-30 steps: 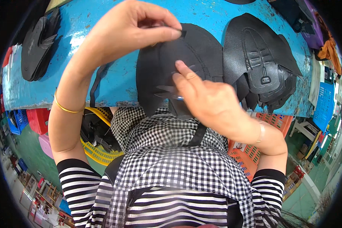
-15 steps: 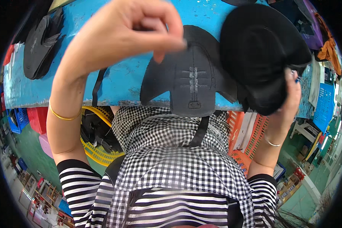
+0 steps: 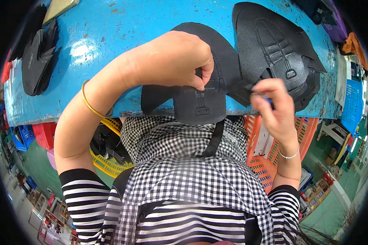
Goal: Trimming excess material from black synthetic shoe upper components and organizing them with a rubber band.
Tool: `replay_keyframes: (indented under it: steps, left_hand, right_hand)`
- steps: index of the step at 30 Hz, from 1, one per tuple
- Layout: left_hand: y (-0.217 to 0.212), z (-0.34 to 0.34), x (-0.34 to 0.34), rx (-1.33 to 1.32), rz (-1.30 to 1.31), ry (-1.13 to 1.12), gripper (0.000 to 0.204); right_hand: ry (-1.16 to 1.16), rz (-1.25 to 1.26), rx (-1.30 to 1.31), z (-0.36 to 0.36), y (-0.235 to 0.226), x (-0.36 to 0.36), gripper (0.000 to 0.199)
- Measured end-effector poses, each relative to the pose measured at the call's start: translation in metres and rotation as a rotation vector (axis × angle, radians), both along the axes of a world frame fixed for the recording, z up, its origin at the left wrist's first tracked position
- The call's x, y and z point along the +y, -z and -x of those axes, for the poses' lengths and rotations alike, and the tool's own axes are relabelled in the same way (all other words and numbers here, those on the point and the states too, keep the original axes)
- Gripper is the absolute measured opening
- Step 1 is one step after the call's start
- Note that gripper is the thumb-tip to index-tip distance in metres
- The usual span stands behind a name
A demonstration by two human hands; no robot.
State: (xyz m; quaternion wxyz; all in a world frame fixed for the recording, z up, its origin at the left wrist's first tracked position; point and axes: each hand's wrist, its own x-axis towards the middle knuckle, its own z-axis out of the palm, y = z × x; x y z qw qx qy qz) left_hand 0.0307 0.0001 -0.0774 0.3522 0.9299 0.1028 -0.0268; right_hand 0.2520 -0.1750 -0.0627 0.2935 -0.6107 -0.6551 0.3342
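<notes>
A flat black shoe-upper piece (image 3: 187,104) with a stitched outline and a small rectangular tab mark lies in front of me, its lower end reaching past the table edge. My left hand (image 3: 182,59) bends over it, fingertips pinched together at its middle; what they hold, if anything, is hidden. My right hand (image 3: 276,106) is blurred just right of the piece, fingers curled around a small tool with a dark tip and a blue part, whose kind I cannot make out. Beyond it lies a pile of similar black upper pieces (image 3: 270,36), the top one showing stitching and a tab.
The worn blue table (image 3: 98,24) carries another stack of black pieces (image 3: 39,61) at the left. Below the edge stand a yellow basket (image 3: 110,165) with black pieces and an orange basket (image 3: 261,169). A black strap (image 3: 214,139) hangs over my checked apron.
The black piece my right hand was holding up now lies on the right pile. That hand has moved left toward the middle piece; my left hand has come down onto it.
</notes>
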Motion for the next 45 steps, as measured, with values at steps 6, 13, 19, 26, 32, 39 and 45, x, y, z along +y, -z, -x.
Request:
replay_keyframes:
  steps: [6,13,19,26,32,39,45]
  left_hand:
    - [-0.003,0.002,-0.002,-0.057,-0.213,-0.070,0.019]
    - [-0.007,0.002,0.014,0.093,-0.009,-0.137,0.015]
    - [-0.008,0.000,0.013,0.101,-0.128,-0.065,0.013]
    - [-0.010,0.003,0.014,0.137,-0.061,-0.058,0.011]
    - [-0.010,0.007,0.015,0.128,-0.003,-0.070,0.008]
    - [0.013,0.033,0.021,-0.305,0.376,-0.389,0.015]
    - [-0.036,0.055,0.038,-0.376,0.762,-0.722,0.013]
  right_hand:
    - [-0.343,-0.247,-0.375,0.023,0.020,0.031,0.019]
    - [-0.465,-0.185,-0.279,0.019,0.013,0.041,0.017]
    - [-0.273,-0.264,-0.549,0.033,0.016,0.045,0.018]
    - [-0.205,-0.152,-0.407,0.031,0.006,0.048,0.022]
    - [-0.212,-0.149,-0.501,0.038,0.014,0.057,0.026]
    - [-0.170,-0.200,-0.293,0.044,-0.004,0.049,0.018]
    - [-0.295,-0.304,-0.966,0.103,0.013,0.019,0.038]
